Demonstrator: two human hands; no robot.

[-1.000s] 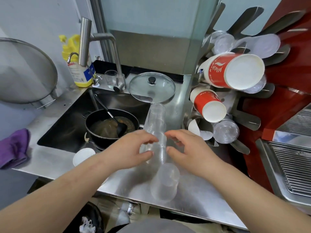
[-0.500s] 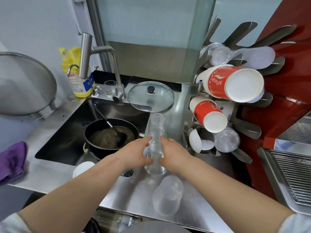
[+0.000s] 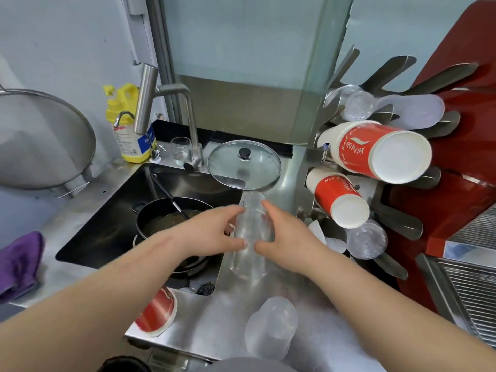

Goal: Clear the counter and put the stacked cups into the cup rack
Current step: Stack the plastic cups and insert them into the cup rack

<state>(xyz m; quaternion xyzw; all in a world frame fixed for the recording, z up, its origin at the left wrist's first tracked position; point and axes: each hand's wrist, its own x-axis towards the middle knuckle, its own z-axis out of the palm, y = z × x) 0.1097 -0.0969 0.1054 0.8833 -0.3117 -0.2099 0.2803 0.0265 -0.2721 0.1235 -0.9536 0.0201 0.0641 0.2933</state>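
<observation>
A stack of clear plastic cups (image 3: pixel 251 232) is held upright above the steel counter (image 3: pixel 220 323), between both hands. My left hand (image 3: pixel 214 232) grips its left side and my right hand (image 3: pixel 284 237) its right side. The cup rack (image 3: pixel 402 224) with metal fins stands to the right, holding two stacks of red paper cups (image 3: pixel 375 154), clear cups (image 3: pixel 358 106) and lids. A frosted plastic cup (image 3: pixel 271 328) stands upside down on the counter near me. A red paper cup (image 3: pixel 157 312) lies on its side at the counter's front left.
The sink (image 3: pixel 112 218) holds a black pan (image 3: pixel 166 218) with a ladle. A glass lid (image 3: pixel 244 165) lies behind the cups, beside a faucet (image 3: pixel 171 116), a small glass (image 3: pixel 181 150) and a yellow bottle (image 3: pixel 128 127). A purple cloth (image 3: pixel 18 264) lies left; a metal grate (image 3: pixel 472 285) sits right.
Both hands closed on the clear cup stack and lifted it off the counter. The view shifted down, bringing a red paper cup into sight at the front left.
</observation>
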